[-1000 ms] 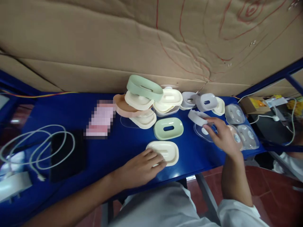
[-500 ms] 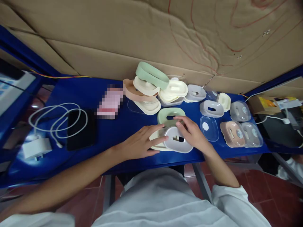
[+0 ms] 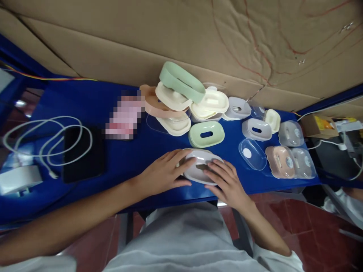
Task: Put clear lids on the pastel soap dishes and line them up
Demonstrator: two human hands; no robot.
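Note:
A pale grey oval soap box [image 3: 194,174] with a slot in its bottom lies near the table's front edge, between my hands. My left hand [image 3: 167,170] grips its left side, fingers curled over the rim. My right hand [image 3: 227,181] holds the right side, its fingers reaching in toward the slot. Part of a cream piece shows under the left fingers; most of it is hidden beneath the grey box. Just behind, a green soap box [image 3: 206,140] with a dark slot stands apart from both hands.
Behind are stacked green [image 3: 181,81], cream [image 3: 172,96] and peach [image 3: 150,102] parts. To the right lie a clear lid [image 3: 255,156], a grey box [image 3: 252,134] and several lidded boxes [image 3: 279,160]. A black device [image 3: 82,162], white cable and charger [image 3: 22,179] are at left.
The grey soap box has shifted left onto the cream piece, away from the green box. My right hand has come down from the green box to the grey box's right side.

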